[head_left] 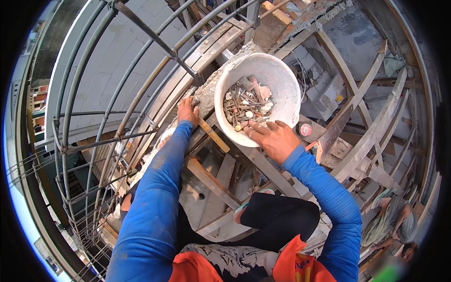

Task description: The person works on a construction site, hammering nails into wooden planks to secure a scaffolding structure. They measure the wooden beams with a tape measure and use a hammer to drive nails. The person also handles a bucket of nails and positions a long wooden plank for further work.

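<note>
A whitish plastic bucket (286, 84) stands in front of me, partly filled with a heap of nails (244, 101) mixed with rubble bits. My right hand (273, 140) reaches over its near rim, fingers bent down and close together at the heap's edge. Whatever lies between those fingertips is hidden. Left of the bucket, my left hand (187, 112) is curled around the head end of what looks like a hammer. The hammer's yellow handle (214, 135) slants toward the bucket's near side, and grey metal shows at my fingertips.
Steel rebar cage (123, 127) rises at the left. A rough concrete ledge (209, 94) runs beside the bucket. Crossing wooden planks (376, 127) fill the right, with gaps below. A small red-topped container (305, 129) sits right of the bucket. Another person (394, 221) is lower right.
</note>
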### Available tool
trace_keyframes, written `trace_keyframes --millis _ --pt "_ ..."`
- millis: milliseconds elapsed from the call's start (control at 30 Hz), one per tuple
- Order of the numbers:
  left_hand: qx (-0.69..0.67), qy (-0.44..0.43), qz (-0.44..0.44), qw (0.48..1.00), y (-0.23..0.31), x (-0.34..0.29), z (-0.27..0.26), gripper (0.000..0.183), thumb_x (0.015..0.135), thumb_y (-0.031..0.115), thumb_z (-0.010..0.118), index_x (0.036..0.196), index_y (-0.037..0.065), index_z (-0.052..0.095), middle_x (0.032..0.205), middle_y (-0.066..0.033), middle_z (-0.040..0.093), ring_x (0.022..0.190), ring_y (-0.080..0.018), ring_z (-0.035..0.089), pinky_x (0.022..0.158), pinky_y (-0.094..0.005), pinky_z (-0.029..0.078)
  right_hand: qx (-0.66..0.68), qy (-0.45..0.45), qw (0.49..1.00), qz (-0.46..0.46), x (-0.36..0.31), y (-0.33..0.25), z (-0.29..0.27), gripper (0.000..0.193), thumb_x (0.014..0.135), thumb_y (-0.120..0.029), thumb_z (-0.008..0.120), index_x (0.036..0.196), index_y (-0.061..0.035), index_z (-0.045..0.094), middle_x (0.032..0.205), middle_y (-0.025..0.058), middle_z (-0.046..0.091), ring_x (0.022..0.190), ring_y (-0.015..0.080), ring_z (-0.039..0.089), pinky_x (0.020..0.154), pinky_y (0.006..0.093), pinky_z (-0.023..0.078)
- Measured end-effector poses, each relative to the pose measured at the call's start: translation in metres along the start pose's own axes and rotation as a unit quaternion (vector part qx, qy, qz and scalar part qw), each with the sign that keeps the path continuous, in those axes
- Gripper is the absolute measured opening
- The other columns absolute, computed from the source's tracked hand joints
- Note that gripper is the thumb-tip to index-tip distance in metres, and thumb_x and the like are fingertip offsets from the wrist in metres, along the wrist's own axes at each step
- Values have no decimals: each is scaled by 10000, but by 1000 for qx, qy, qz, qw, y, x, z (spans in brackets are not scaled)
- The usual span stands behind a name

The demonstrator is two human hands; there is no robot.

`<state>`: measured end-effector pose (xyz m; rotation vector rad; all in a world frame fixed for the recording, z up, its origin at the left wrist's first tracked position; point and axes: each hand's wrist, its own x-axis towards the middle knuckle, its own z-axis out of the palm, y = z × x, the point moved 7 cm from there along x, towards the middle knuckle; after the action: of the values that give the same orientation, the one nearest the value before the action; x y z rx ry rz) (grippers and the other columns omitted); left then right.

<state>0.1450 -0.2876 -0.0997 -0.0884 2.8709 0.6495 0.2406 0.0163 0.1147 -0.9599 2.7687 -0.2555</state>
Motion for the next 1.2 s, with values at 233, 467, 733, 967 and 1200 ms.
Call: trace_keyframes --millis 233,467,733,967,1200 --pt "-174 130 -90 972 -9 8 -37 437 948 215 617 1355 62 569 1313 -227 610 1245 -362 577 1088 -433 439 -68 32 995 -63 82 -8 67 418 928 -194 563 1343 -175 607 1349 73 648 1105 361 688 877 477 525" --pt "-460 35 -55 886 73 21 -68 541 1006 387 604 1341 -37 590 1247 -205 664 1204 -285 613 1075 -334 441 -62 49 995 -55 85 -5 109 369 894 -210 632 1262 -180 637 1109 62 692 1020 300 663 1040 534 462" --pt "-370 73 -38 926 94 26 -95 455 923 186 725 1302 -49 634 1182 -150 715 1070 -177 651 969 -293 496 176 19 984 -9 100 25 56 339 926 -176 682 1240 -51 654 1239 178 649 1161 393 610 1053 484 456" --pt "-473 81 14 877 55 66 -75 331 936 132 698 1243 15 664 1102 -50 712 963 -93 633 869 -263 521 170 7 985 35 207 58 54 156 928 -122 671 1072 -61 685 1000 176 721 943 390 684 862 462 542" --pt "-510 49 0 859 77 46 -90 436 934 74 657 1359 24 575 1244 -118 677 1089 -154 639 947 -299 519 147 -63 987 -21 251 26 110 141 933 -124 626 1052 -108 699 948 142 730 953 339 703 880 462 553"
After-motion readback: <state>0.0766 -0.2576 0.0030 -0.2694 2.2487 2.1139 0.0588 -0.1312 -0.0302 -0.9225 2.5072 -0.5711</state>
